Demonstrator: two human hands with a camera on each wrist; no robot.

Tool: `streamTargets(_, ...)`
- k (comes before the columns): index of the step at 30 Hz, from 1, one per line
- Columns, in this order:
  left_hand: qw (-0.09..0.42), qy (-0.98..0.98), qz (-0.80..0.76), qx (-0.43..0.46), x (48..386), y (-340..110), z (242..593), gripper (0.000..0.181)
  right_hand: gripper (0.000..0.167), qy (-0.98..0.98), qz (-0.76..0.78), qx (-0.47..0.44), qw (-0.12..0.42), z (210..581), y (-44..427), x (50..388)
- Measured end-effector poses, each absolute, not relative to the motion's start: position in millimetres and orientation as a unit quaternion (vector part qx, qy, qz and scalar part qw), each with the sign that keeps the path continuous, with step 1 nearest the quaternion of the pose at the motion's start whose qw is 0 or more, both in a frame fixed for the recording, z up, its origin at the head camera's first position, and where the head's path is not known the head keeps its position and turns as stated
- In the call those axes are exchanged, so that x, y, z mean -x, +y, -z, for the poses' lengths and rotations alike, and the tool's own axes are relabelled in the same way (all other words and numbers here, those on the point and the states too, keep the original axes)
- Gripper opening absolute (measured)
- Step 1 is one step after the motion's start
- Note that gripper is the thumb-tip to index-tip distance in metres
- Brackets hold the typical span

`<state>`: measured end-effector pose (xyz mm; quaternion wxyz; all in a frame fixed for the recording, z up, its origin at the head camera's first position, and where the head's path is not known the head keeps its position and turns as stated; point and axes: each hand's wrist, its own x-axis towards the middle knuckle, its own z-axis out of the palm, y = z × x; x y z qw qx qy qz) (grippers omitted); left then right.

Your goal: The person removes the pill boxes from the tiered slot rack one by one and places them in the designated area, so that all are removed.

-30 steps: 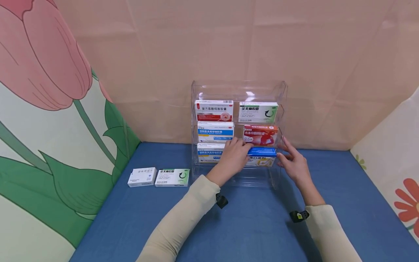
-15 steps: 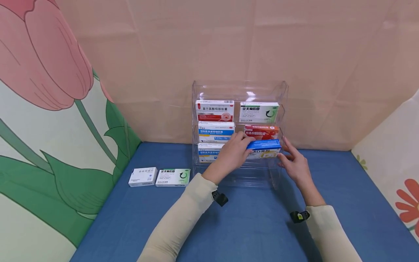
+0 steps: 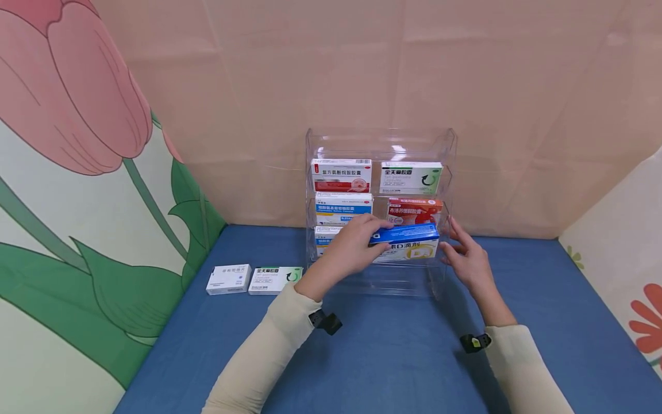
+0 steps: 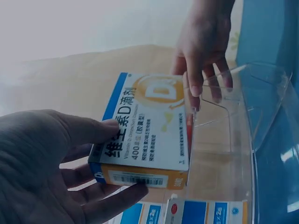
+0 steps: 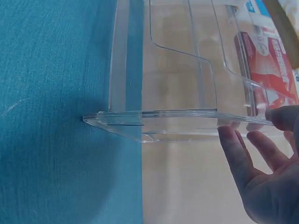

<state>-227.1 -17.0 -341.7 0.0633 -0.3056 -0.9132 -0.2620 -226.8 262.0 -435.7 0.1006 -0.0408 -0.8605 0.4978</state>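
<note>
My left hand (image 3: 343,246) pinches a blue-and-white box of vitamin D drops (image 3: 405,244) by its left end, in front of the rack's third tier. In the left wrist view the thumb lies on the printed face of the vitamin D box (image 4: 147,126) and fingers support the barcode end. A clear tiered display rack (image 3: 383,282) stands on the table. My right hand (image 3: 468,261) holds its right side panel; in the right wrist view, thumb and fingers sit on opposite sides of the rack's panel (image 5: 182,113). A red medicine box (image 3: 414,210) sits right behind the vitamin D box.
On the rack are a red-and-white box (image 3: 341,176), a green-and-white box (image 3: 411,178) and two blue-and-white boxes at left, the lower one (image 3: 326,238) partly covered by my hand. A white box (image 3: 228,279) and another green-and-white box (image 3: 271,280) lie on the blue table (image 3: 393,356).
My left hand has lifted the vitamin D box out of the third tier and drawn it forward and slightly left. The right hand has stayed on the rack's side.
</note>
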Motion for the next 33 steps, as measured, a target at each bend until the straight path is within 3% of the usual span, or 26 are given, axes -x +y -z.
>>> streamTargets(33, -0.062, -0.915, 0.305, 0.257, 213, -121, 383, 0.043, 0.071, -0.859, -0.502, 0.018, 0.099, 433, 261, 224)
